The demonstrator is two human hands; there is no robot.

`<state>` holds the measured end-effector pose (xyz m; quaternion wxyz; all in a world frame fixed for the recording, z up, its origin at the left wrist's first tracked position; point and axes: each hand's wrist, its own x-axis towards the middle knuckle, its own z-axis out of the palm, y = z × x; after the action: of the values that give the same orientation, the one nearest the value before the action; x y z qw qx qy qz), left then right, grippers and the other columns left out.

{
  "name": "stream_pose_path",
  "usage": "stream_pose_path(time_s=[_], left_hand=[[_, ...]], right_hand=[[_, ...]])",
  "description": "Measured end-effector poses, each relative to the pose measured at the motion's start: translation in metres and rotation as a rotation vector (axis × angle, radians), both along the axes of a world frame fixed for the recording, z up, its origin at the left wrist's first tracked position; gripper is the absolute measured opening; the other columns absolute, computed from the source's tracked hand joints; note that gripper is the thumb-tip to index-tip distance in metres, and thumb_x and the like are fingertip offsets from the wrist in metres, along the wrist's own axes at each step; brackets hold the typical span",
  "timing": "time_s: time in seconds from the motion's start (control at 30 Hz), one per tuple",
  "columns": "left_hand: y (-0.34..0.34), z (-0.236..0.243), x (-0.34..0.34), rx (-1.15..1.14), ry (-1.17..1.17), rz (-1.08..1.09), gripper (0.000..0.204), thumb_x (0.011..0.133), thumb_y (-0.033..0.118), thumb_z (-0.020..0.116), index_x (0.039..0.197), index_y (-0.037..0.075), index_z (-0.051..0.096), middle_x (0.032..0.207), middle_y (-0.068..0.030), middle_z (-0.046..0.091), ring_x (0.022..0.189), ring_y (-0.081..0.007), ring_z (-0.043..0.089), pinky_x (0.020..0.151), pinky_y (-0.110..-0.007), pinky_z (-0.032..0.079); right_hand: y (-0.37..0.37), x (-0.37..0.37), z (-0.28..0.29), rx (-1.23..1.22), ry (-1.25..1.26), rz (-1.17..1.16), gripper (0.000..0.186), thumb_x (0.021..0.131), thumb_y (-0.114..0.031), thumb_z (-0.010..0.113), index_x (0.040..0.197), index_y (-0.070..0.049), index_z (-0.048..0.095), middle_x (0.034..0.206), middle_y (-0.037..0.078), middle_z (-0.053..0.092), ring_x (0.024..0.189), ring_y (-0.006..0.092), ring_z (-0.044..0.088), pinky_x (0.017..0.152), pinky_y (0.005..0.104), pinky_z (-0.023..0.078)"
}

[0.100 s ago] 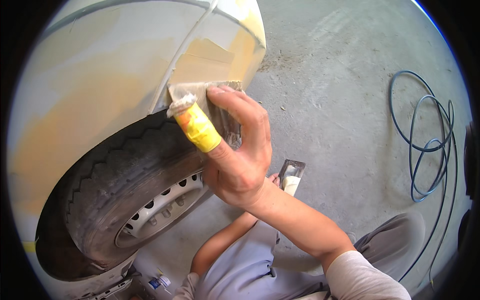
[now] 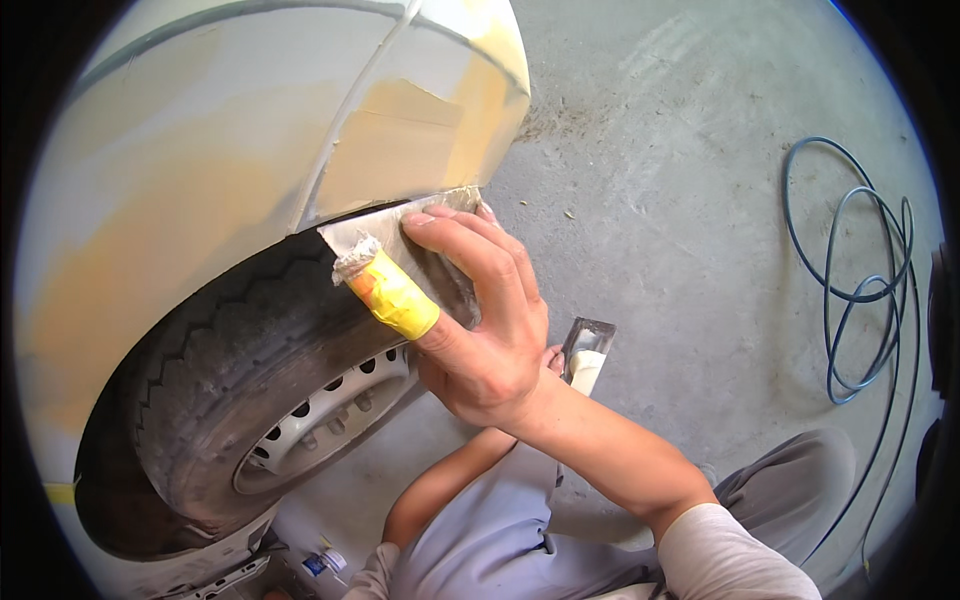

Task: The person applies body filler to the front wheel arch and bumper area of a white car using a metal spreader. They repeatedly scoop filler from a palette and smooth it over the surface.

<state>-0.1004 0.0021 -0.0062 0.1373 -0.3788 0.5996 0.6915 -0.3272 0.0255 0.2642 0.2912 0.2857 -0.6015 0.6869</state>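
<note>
My right hand (image 2: 490, 345), its thumb wrapped in yellow tape (image 2: 400, 300), is closed on a flat, wide putty spreader (image 2: 372, 228). The spreader's far edge lies along the bottom edge of the car's body panel (image 2: 230, 130), just above the tyre. Fresh beige filler (image 2: 385, 160) coats the panel beyond it, beside a seam. Behind my right forearm, only the fingertips of my left hand (image 2: 553, 358) show. They grip a putty knife (image 2: 594, 332) with a dark, smeared blade bearing a lump of cream filler (image 2: 587, 368).
A black tyre (image 2: 230, 390) with a pale steel wheel (image 2: 335, 415) fills the wheel arch at left. On the grey concrete floor (image 2: 680, 250) lies a coiled dark blue hose (image 2: 832, 285) at right. My bent knees are below. A small blue-and-white item (image 2: 322, 563) sits at the lower left.
My right hand has drawn the spreader down over the filler, toward me, to the panel's lower edge. My left hand and the putty knife stay nearly where they were.
</note>
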Motion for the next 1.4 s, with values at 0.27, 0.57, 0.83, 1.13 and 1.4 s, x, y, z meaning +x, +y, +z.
stream_pose_path(time_s=[0.27, 0.57, 0.83, 1.13, 1.4], left_hand=[[0.006, 0.018, -0.021, -0.176, -0.073, -0.042, 0.035, 0.111, 0.027, 0.054, 0.138, 0.007, 0.061, 0.091, 0.0068, 0.062, 0.072, -0.0010, 0.049, 0.061, -0.021, 0.040], [0.005, 0.017, -0.027, -0.014, -0.051, 0.032, 0.032, 0.111, 0.025, 0.053, 0.135, 0.008, 0.063, 0.084, 0.0104, 0.055, 0.063, 0.0013, 0.044, 0.053, -0.019, 0.036], [0.012, 0.037, -0.040, -0.010, -0.129, 0.096, 0.036, 0.111, 0.026, 0.054, 0.139, 0.005, 0.060, 0.093, 0.0080, 0.059, 0.073, -0.0001, 0.050, 0.059, -0.018, 0.040], [0.006, 0.017, -0.029, -0.118, -0.112, -0.006, 0.038, 0.111, 0.027, 0.054, 0.141, 0.003, 0.059, 0.100, 0.0046, 0.064, 0.083, -0.0023, 0.056, 0.067, -0.022, 0.047], [0.004, 0.026, -0.033, 0.011, -0.070, 0.045, 0.041, 0.111, 0.029, 0.054, 0.143, 0.004, 0.058, 0.100, 0.0043, 0.064, 0.083, -0.0029, 0.056, 0.067, -0.022, 0.047]], right_hand=[[-0.009, 0.006, 0.004, 0.066, -0.055, -0.019, 0.051, 0.066, -0.006, 0.074, 0.115, -0.017, 0.082, 0.128, 0.018, 0.065, 0.112, 0.0374, 0.066, 0.099, 0.0516, 0.055], [-0.008, 0.010, 0.002, 0.047, -0.073, -0.010, 0.048, 0.065, -0.011, 0.076, 0.111, -0.019, 0.083, 0.126, 0.018, 0.066, 0.113, 0.0370, 0.066, 0.100, 0.0538, 0.055], [-0.009, 0.009, 0.001, 0.045, -0.140, -0.037, 0.037, 0.080, -0.026, 0.068, 0.115, -0.024, 0.081, 0.123, 0.018, 0.067, 0.113, 0.0363, 0.067, 0.093, 0.0608, 0.058], [0.000, 0.003, -0.003, -0.036, -0.197, 0.046, 0.052, 0.068, -0.002, 0.070, 0.117, -0.015, 0.082, 0.125, 0.021, 0.066, 0.111, 0.0376, 0.067, 0.099, 0.0486, 0.057], [0.002, -0.026, 0.001, -0.220, -0.262, -0.021, 0.052, 0.073, -0.006, 0.068, 0.123, -0.017, 0.078, 0.119, 0.019, 0.065, 0.105, 0.0373, 0.068, 0.094, 0.0494, 0.058]])
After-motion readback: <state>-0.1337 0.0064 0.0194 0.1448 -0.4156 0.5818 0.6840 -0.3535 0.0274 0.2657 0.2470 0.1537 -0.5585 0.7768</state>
